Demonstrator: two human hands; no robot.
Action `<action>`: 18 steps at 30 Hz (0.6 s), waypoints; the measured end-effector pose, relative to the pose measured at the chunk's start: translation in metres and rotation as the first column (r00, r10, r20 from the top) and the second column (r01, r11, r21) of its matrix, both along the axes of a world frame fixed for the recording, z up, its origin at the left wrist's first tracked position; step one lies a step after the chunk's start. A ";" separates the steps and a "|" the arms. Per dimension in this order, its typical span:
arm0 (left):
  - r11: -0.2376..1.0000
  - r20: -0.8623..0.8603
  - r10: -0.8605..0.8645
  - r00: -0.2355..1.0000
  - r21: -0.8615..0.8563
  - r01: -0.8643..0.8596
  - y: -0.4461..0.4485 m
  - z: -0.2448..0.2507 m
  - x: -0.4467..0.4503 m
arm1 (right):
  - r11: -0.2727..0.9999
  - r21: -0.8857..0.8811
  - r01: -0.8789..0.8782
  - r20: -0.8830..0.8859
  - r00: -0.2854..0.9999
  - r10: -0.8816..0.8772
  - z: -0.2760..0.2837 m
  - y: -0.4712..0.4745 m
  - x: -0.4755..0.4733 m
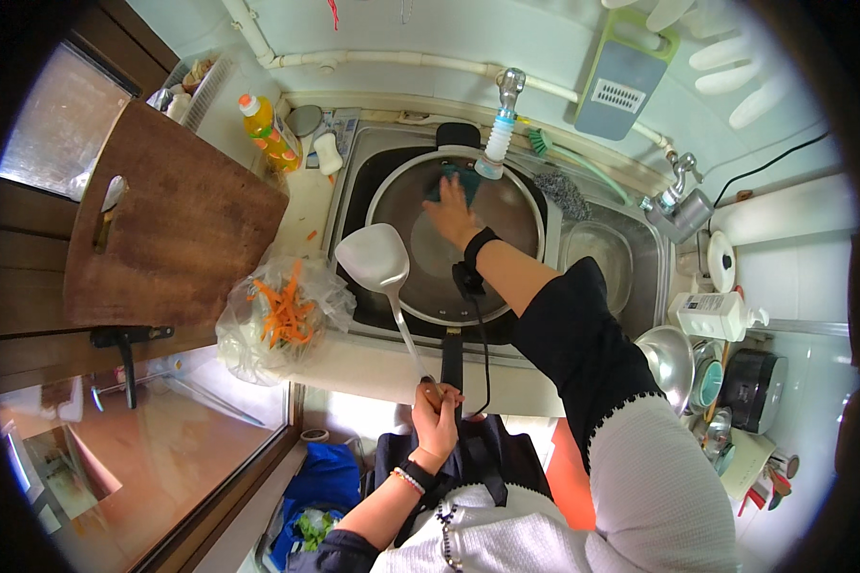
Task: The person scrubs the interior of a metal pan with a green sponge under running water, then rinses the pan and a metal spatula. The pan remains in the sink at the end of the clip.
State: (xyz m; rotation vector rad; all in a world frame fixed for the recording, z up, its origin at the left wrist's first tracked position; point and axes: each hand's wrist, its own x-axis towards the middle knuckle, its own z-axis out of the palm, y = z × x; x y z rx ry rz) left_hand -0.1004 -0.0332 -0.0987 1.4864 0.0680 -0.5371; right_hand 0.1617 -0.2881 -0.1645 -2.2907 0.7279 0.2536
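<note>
A large frying pan point(430, 286) lies in the left sink basin point(358, 154), under a faucet with a flexible nozzle point(498, 143). Inside the pan, toward its far side, my right hand point(453, 211) presses a dark green cloth or pad point(466, 180) with spread fingers. My left hand point(436, 419) grips the handle end of a metal wok spatula point(376, 259) right beside the black pan handle point(452, 369); whether it also holds that handle I cannot tell. The spatula's blade is raised over the pan's left rim.
On the left are a wooden cutting board point(179, 222), a plastic bag with orange peelings point(283, 308) and a juice bottle point(271, 132). The right basin holds a clear tray point(598, 258). Steel wool point(562, 195) and a green brush point(580, 161) lie behind; a pump bottle point(709, 315) stands right.
</note>
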 end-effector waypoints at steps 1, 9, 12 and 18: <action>1.000 0.021 -0.004 1.000 -0.001 0.004 0.000 0.000 0.000 | 0.994 0.023 -0.107 0.005 0.994 0.107 -0.001 0.003 0.002; 1.000 -0.008 -0.012 1.000 0.003 0.012 0.002 -0.003 0.001 | 0.955 -0.281 -0.100 -0.027 0.995 0.096 0.006 -0.001 -0.016; 1.000 -0.016 0.001 1.000 -0.012 -0.001 0.001 -0.003 0.000 | 0.953 -0.302 0.004 -0.012 1.000 -0.008 0.008 -0.004 -0.017; 0.999 0.011 -0.035 0.999 0.011 0.035 0.003 -0.004 0.000 | 0.991 -0.128 -0.032 0.129 0.991 0.048 -0.003 0.013 -0.002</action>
